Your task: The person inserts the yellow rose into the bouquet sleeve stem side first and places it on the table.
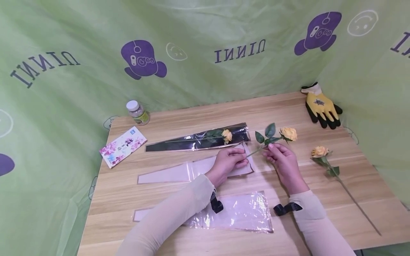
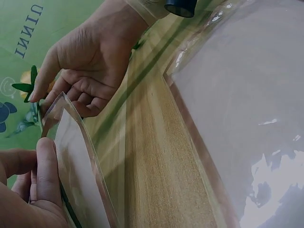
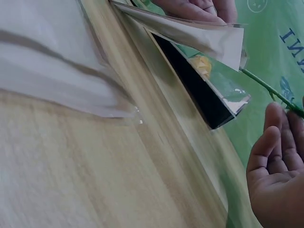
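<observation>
My right hand point(image 1: 283, 161) pinches an artificial yellow rose point(image 1: 289, 133) by its stem, just under the green leaves point(image 1: 270, 131). The stem runs left into the mouth of a white flower sleeve point(image 1: 173, 174) with clear film. At that mouth my left hand point(image 1: 225, 163) pinches the sleeve's edge, thumb and fingers close to the stem. In the right wrist view the green stem point(image 3: 266, 84) enters the sleeve's raised end point(image 3: 230, 50). The stem's lower part is hidden by the sleeve and my left hand.
Behind lies a black sleeve point(image 1: 179, 143) holding another yellow rose point(image 1: 227, 136). A second white sleeve point(image 1: 237, 213) lies in front, partly under my left forearm. A loose rose point(image 1: 320, 152) lies at right. A glove point(image 1: 321, 106), a jar point(image 1: 138, 113) and a floral card point(image 1: 123, 146) sit farther out.
</observation>
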Action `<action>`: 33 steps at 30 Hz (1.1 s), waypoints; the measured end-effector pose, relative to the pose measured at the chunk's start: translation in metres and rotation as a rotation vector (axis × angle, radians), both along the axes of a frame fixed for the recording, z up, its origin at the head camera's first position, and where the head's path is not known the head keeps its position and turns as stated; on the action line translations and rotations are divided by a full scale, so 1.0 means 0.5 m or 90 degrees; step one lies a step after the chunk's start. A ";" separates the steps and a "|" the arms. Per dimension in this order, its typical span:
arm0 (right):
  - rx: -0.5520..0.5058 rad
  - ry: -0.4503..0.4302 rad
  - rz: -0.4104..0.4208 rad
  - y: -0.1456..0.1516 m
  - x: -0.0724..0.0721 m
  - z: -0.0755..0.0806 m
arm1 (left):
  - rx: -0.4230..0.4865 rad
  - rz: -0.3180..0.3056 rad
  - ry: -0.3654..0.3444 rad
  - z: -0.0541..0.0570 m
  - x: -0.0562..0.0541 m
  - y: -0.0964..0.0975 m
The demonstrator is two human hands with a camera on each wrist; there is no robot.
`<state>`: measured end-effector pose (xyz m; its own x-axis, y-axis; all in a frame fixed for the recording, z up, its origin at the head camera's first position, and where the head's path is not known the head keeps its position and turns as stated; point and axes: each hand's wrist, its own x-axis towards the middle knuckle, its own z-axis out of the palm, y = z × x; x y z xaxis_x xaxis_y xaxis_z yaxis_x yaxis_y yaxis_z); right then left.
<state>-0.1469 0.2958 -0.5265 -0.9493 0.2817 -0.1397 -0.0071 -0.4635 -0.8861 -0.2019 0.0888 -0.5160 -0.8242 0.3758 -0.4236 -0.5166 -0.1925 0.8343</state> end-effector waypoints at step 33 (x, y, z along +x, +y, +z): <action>0.013 -0.006 0.022 -0.028 0.005 -0.012 | 0.014 0.011 0.010 0.019 -0.004 0.002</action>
